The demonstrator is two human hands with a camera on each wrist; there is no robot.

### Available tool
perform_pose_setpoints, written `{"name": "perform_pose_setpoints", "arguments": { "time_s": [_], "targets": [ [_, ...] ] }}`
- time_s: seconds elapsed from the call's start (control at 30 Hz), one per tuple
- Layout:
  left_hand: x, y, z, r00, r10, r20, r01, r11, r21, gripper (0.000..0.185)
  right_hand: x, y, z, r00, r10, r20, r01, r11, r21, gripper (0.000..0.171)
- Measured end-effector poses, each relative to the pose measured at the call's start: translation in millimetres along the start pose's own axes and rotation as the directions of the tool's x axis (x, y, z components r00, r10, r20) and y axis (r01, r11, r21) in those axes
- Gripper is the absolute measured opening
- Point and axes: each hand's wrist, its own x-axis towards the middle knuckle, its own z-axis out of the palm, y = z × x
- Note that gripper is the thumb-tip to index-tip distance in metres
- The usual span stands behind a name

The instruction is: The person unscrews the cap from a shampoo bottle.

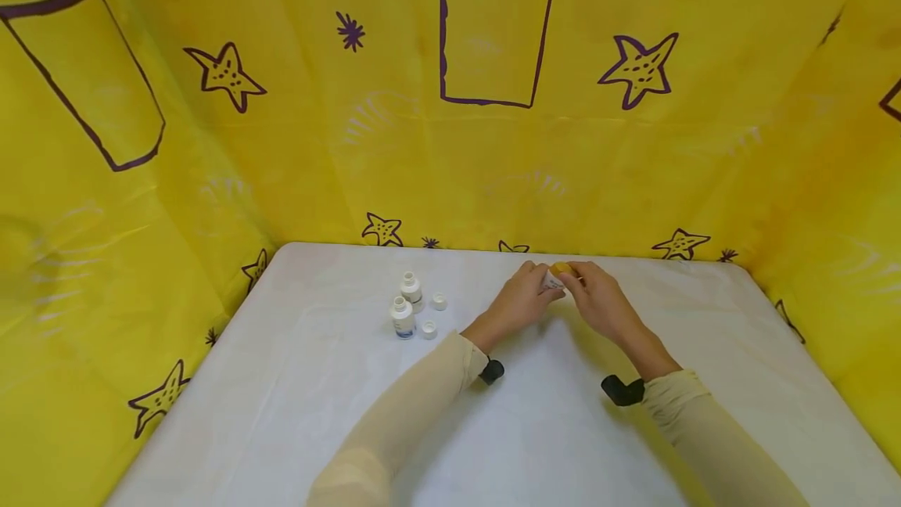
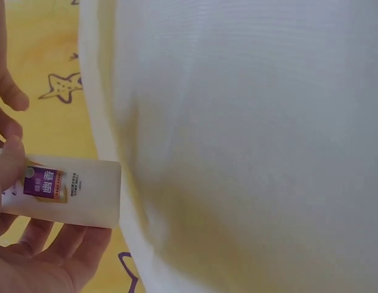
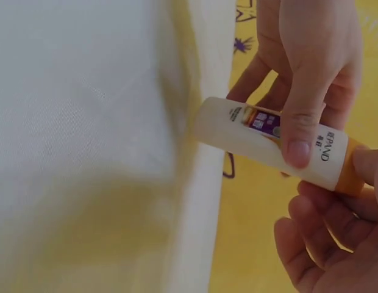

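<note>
While the left hand [image 3: 299, 67] clamps the white bottle [image 3: 268, 143] mid-body, its orange cap [image 3: 355, 171] end lies pinched in the right hand [image 3: 335, 244].

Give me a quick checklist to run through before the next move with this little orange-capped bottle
1. Left hand grips the bottle body: ok.
2. Right hand fingers on the orange cap: ok.
3. Cap on the bottle: ok; tight or loose, cannot tell.
4. Bottle held above the white table, near its far edge: ok.
5. Two small white bottles and their loose caps stand apart from both hands: ok.
</note>
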Motion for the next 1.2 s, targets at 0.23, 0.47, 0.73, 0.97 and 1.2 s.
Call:
{"name": "perform_pose_setpoints", "arguments": {
  "time_s": [0.23, 0.47, 0.73, 0.97, 1.2],
  "targets": [
    [-14.9, -4.5, -16.7, 0.999, -0.037, -0.008, 0.037, 0.999, -0.004, 0.032, 0.5, -16.0, 6.8, 0.999, -0.035, 0.011, 0.035, 0.999, 0.017, 0.048],
    [-32.6, -10.4, -28.6, 0.998, -0.064, -0.016, 0.062, 0.989, -0.133, 0.029, -0.3, -30.8, 13.6, 0.991, -0.125, -0.048, 0.125, 0.992, 0.010, 0.038],
    [-56.6, -12.8, -49.6, 0.999, -0.042, -0.033, 0.033, 0.970, -0.239, 0.026, -6.2, -51.9, 16.2, 0.962, -0.245, -0.118, 0.251, 0.967, 0.041, 0.030],
    [-72.1, -12.6, -59.5, 0.999, 0.007, -0.032, -0.015, 0.969, -0.246, 0.031, -14.3, -65.4, 16.6, 0.953, -0.273, -0.132, 0.284, 0.956, 0.070, 0.029],
    [-90.0, -10.4, -68.0, 0.999, -0.024, 0.024, 0.031, 0.935, -0.353, 0.023, -23.2, -79.8, 16.5, 0.939, -0.316, -0.134, 0.330, 0.939, 0.094, 0.025]
  ]
}}
